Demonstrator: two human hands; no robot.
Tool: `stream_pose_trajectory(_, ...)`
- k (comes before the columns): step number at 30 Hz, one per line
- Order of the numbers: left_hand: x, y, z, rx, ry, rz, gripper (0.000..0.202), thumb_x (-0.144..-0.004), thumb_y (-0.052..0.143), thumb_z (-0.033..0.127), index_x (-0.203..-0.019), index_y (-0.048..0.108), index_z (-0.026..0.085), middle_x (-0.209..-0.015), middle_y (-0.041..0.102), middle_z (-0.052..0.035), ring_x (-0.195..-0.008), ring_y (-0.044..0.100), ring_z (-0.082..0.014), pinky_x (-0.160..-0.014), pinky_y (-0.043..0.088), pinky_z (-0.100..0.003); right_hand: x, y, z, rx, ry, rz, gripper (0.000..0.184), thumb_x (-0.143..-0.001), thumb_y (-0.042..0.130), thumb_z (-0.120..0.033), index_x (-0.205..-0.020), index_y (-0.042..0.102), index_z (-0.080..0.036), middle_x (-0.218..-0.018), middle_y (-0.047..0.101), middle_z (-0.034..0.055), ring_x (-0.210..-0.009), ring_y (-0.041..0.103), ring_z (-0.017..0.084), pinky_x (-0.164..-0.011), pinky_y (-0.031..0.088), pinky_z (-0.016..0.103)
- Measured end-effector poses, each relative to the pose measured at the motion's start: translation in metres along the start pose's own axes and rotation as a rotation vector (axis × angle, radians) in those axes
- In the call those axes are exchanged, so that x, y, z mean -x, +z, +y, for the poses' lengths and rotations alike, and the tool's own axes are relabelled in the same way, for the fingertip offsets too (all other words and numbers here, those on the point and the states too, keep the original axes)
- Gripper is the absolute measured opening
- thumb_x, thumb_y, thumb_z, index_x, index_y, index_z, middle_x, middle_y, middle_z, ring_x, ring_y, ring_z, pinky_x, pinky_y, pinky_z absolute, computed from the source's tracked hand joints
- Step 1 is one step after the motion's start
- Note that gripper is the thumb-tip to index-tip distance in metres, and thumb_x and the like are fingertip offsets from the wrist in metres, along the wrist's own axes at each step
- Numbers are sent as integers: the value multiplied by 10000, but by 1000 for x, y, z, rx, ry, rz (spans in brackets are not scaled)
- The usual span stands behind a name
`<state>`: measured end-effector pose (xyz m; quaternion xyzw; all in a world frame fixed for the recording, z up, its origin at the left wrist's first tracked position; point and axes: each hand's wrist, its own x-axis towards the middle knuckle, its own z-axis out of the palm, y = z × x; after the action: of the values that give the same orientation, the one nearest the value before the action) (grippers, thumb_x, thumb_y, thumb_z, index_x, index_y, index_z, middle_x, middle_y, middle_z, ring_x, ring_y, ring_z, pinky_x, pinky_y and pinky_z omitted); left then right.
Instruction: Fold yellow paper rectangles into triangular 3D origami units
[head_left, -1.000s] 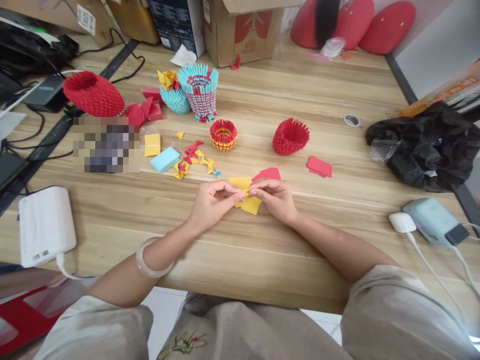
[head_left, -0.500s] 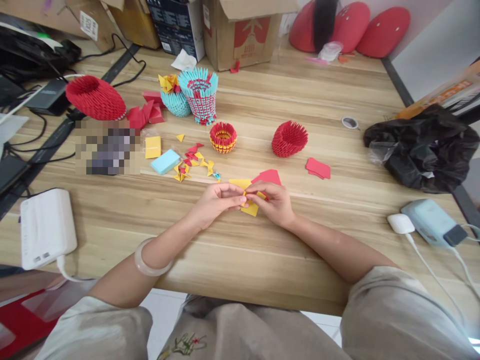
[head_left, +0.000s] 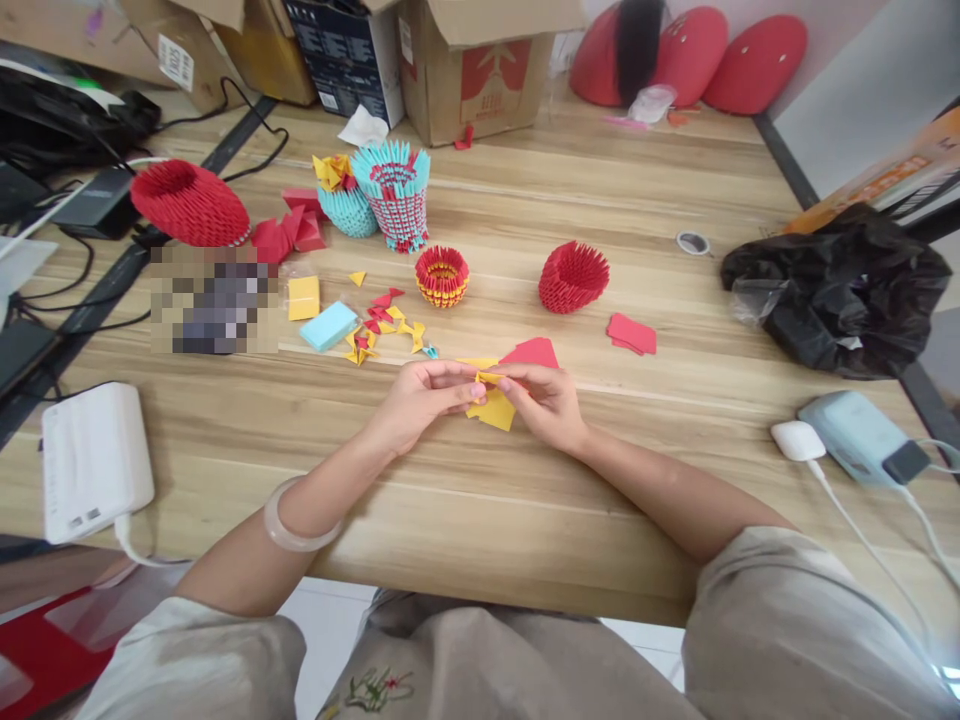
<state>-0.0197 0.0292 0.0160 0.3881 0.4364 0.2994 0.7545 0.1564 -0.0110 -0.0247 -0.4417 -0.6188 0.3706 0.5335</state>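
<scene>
Between the fingertips of my left hand (head_left: 426, 402) and my right hand (head_left: 546, 404) is a small folded piece of yellow paper (head_left: 490, 378). Both hands are closed in a pinch on it, thumbs toward me. Under the fingers lie flat yellow paper slips (head_left: 495, 412), partly covered by the hands. Red paper (head_left: 534, 353) lies just behind my right hand. Beyond my left hand are several loose folded yellow and red paper pieces (head_left: 386, 315), and a stack of light blue paper (head_left: 328, 326) sits left of them.
Behind the hands stand a small red-and-yellow paper bowl (head_left: 442, 278), a red paper bowl (head_left: 574, 280) and a blue-and-red paper vase (head_left: 397, 198). Red slips (head_left: 631, 334) lie to the right, near a black plastic bag (head_left: 832, 290). A white power bank (head_left: 97, 460) is at left.
The yellow piece now shows as a wider strip between my fingertips, and my right thumb has shifted along it. The whole view has moved slightly.
</scene>
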Motion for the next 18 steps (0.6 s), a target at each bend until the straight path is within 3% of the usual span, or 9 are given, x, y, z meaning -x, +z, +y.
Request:
stream_pose_trajectory(3,1,1,3,-34,-52,-37,300,-509,867,249,-757,739,140,-714,723,-57,-633,669,-137,-574,533,-215,0,0,0,40,7,77,181,-864,558,-295,-873,709,-198,-807,743,46,-711,694,142,-676,565,272)
stream_pose_trajectory(7,1,1,3,-40,-76,-59,248,-525,852,291,-694,744,145,-689,712,-61,-597,660,-146,-531,518,-214,0,-1,-3,224,-97,130,111,-807,621,-265,-824,709,-200,-725,737,35,-642,691,147,-616,570,260)
stream_pose_trajectory(13,-2,-2,0,-46,-51,-82,194,-589,808,312,-648,729,145,-673,702,-61,-567,632,-123,-520,496,-199,-1,-7,0,415,-453,-22,163,-839,570,-163,-901,706,-227,-821,747,48,-741,708,166,-689,603,300)
stream_pose_trajectory(18,-2,-2,-1,-36,-12,-83,140,-628,768,286,-636,719,155,-666,694,-56,-569,624,-135,-531,504,-230,-1,-11,7,467,-521,-139,213,-862,555,-171,-1013,689,-239,-939,729,75,-873,698,197,-774,609,377)
